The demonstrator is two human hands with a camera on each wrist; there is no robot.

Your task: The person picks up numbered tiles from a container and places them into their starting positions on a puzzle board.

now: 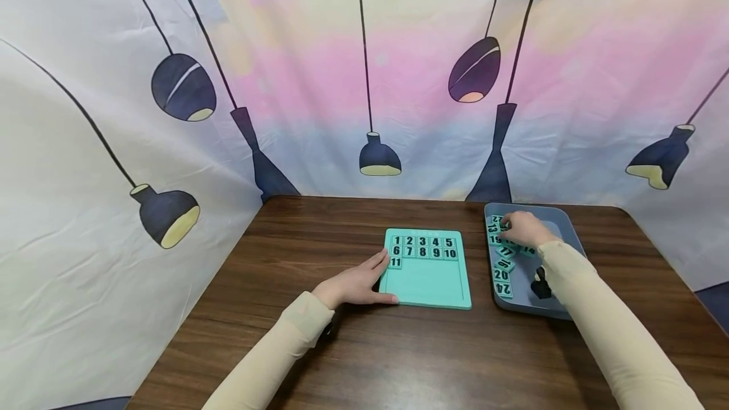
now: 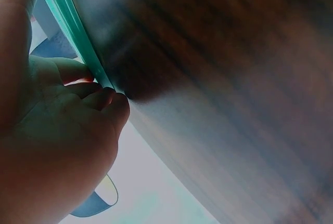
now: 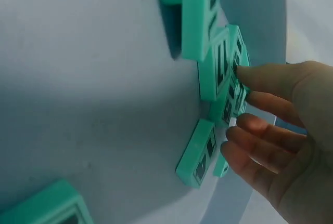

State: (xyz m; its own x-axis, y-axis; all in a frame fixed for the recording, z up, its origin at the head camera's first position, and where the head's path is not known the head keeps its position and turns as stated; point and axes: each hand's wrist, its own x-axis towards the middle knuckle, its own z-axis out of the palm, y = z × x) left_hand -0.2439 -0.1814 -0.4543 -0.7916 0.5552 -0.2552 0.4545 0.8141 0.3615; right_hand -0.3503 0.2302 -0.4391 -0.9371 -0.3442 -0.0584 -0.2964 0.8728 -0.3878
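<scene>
A mint-green number board [image 1: 433, 283] lies on the table, with tiles 1 to 11 in its upper rows. My left hand [image 1: 359, 280] rests at its left side, thumb along the near corner and fingers spread at the left edge. In the left wrist view, fingertips of the left hand [image 2: 67, 109] touch the rim of the board [image 2: 78, 24]. Over at the grey-blue tray [image 1: 560, 223], my right hand [image 1: 525, 229] reaches down to loose number tiles [image 1: 502, 275]. In the right wrist view, thumb and fingertips of the right hand [image 3: 281, 125] are right at a cluster of tiles [image 3: 216, 68], slightly parted.
The dark wooden table [image 1: 273, 264] carries both board and tray. Raised walls surround the tray, whose tiles lie mostly along its left side, some overlapping. A curtain [image 1: 319, 81] printed with hanging lamps stands right behind the table's far edge.
</scene>
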